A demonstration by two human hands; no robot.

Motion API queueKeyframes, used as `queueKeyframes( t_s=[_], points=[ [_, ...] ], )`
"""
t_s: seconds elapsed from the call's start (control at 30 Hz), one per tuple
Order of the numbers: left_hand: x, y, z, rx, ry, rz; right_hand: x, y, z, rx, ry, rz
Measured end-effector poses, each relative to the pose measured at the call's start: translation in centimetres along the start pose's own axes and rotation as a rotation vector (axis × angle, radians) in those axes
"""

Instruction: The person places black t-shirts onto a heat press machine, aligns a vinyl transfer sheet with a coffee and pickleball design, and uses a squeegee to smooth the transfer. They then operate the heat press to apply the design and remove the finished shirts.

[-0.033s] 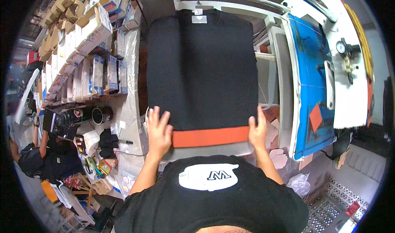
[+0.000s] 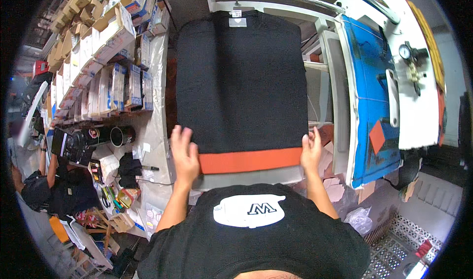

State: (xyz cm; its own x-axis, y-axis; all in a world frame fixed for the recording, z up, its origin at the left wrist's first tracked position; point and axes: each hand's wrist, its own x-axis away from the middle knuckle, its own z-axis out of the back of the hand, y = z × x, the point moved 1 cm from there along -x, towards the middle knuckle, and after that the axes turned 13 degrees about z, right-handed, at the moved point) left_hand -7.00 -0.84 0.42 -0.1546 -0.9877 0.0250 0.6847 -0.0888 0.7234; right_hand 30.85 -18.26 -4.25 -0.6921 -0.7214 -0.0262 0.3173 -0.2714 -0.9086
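A black garment (image 2: 239, 77) lies flat over an orange platen (image 2: 251, 160), with a white neck label (image 2: 237, 21) at its far end. My left hand (image 2: 185, 153) rests flat on the garment's near left corner, fingers apart. At the near right corner, my right hand (image 2: 311, 152) sits against the fabric's edge with its fingers together. Whether it pinches the fabric is hidden. A strip of orange platen shows between my hands, below the hem.
A blue padded panel (image 2: 372, 96) and a white machine arm with a pressure gauge (image 2: 408, 51) stand to the right. Shelves of boxes (image 2: 103, 67) and a cluttered table (image 2: 123, 165) are on the left. Another person (image 2: 54, 185) sits at far left.
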Motion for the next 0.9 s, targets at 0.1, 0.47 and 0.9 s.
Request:
queueKeyframes(
  t_s=[0.1,0.47,0.9],
  points=[
    [-2.6,-4.8,0.8,0.396,-0.043,0.536,-2.6,-2.1,1.0,0.044,-0.026,-0.159],
    [-1.3,-6.6,3.9,0.805,-0.435,0.777,-4.2,-2.9,4.5,-0.216,-0.17,-0.362],
    [-10.2,-10.0,2.0,0.854,-0.338,0.634,-12.7,0.3,2.2,0.211,-0.148,-0.05]
  ],
)
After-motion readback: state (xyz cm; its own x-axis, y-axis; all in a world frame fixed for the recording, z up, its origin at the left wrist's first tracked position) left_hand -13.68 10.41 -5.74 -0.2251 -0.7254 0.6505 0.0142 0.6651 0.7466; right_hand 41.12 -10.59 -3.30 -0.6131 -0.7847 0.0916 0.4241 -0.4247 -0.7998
